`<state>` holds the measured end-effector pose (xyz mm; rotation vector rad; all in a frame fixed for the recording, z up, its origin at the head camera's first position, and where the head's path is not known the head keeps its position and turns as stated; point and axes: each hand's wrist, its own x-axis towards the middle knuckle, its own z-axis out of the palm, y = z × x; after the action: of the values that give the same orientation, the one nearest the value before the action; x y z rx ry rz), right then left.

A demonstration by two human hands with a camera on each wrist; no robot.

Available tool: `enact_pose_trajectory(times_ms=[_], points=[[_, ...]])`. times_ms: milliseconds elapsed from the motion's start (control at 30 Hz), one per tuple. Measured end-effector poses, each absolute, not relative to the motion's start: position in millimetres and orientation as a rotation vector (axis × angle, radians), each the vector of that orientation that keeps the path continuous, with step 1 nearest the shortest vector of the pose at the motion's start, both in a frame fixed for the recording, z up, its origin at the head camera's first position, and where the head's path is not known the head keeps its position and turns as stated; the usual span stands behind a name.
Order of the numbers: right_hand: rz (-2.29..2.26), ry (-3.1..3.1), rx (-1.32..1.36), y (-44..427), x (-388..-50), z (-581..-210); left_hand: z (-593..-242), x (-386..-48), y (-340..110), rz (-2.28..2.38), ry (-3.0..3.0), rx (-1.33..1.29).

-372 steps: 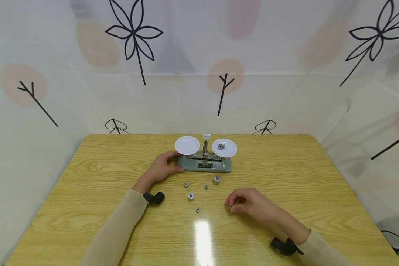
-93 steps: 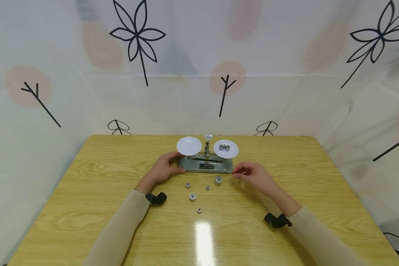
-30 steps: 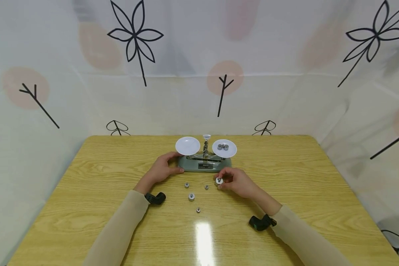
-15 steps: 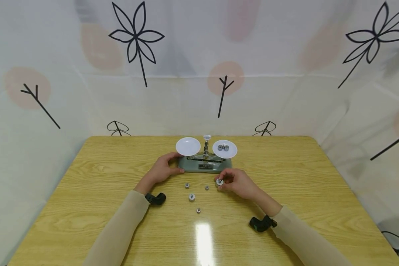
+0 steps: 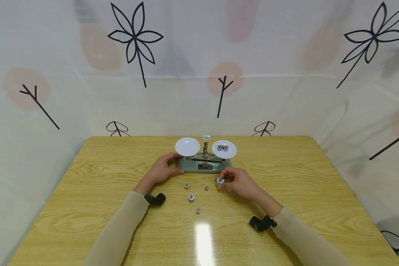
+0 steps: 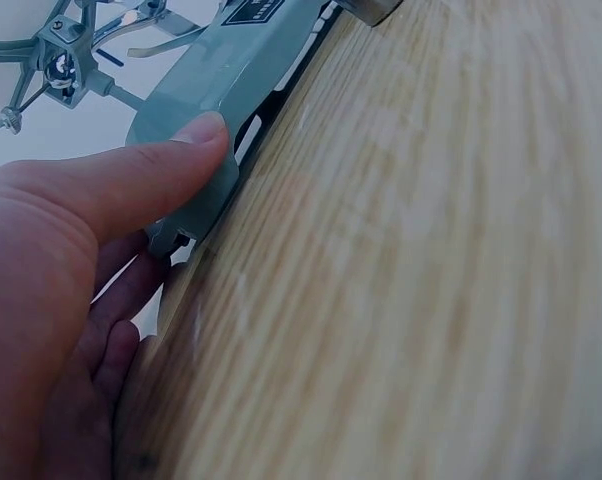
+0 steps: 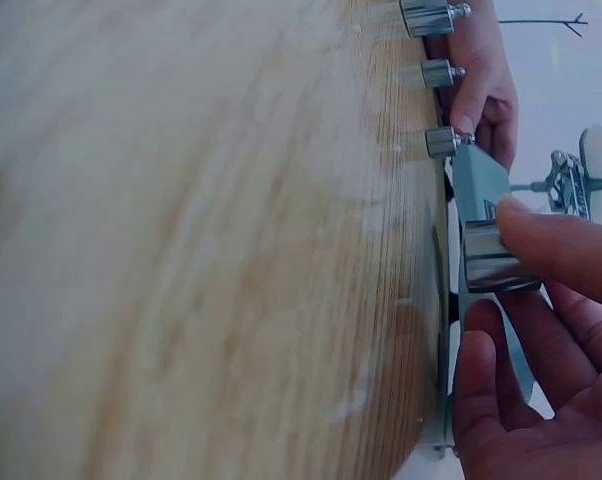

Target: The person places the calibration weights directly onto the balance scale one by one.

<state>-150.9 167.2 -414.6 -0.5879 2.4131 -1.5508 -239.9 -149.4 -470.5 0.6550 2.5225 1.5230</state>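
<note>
A green-grey balance scale (image 5: pixel 205 166) stands near the back of the table, with two white pans. My left hand (image 5: pixel 161 169) grips the left end of its base; in the left wrist view the thumb presses the front and the fingers go behind. My right hand (image 5: pixel 241 183) pinches the large metal weight (image 7: pixel 489 257) between thumb and fingers, in front of the base's right end. It appears just off the tabletop. Small metal weights (image 5: pixel 222 147) sit together on the right pan (image 5: pixel 231 152); the left pan (image 5: pixel 187 146) bears nothing.
Several loose weights stand in front of the scale: a medium one (image 5: pixel 191 198), a small one (image 5: pixel 186 186), another small one (image 5: pixel 206 188) and a tiny one (image 5: pixel 198 211). A patterned cloth (image 5: pixel 173 103) hangs behind the wooden table (image 5: pixel 86 184).
The weight pinched 12.4 seconds ago has gone onto the right pan. My right hand then moved left and took hold of the large weight, now slightly raised. The left hand stayed on the base.
</note>
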Motion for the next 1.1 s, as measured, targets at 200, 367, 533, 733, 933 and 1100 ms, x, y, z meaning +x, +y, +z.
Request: enact_pose_trajectory(times_ms=[200, 367, 533, 733, 933, 1100], points=[[-1.539, 2.459, -0.577, 174.6, -162.3, -435.8, -471.2, -239.5, -149.4, 1.519, 2.527, 0.658], [-1.535, 2.471, -0.586, 180.1, -167.5, -444.2, -472.9, -238.8, -148.8, 1.508, 2.543, 0.659], [-1.545, 2.472, -0.585, 183.7, -167.6, -441.0, -457.2, -230.4, -146.0, 1.484, 2.546, 0.669], [-1.506, 2.513, -0.574, 188.1, -168.6, -434.9, -434.3, -217.0, -144.1, 1.494, 2.522, 0.694], [-1.507, 2.527, -0.593, 193.4, -170.9, -426.8, -432.7, -215.5, -143.8, 1.509, 2.506, 0.688], [-1.532, 2.529, -0.578, 198.5, -172.4, -418.8, -433.5, -215.5, -143.4, 1.503, 2.523, 0.693]])
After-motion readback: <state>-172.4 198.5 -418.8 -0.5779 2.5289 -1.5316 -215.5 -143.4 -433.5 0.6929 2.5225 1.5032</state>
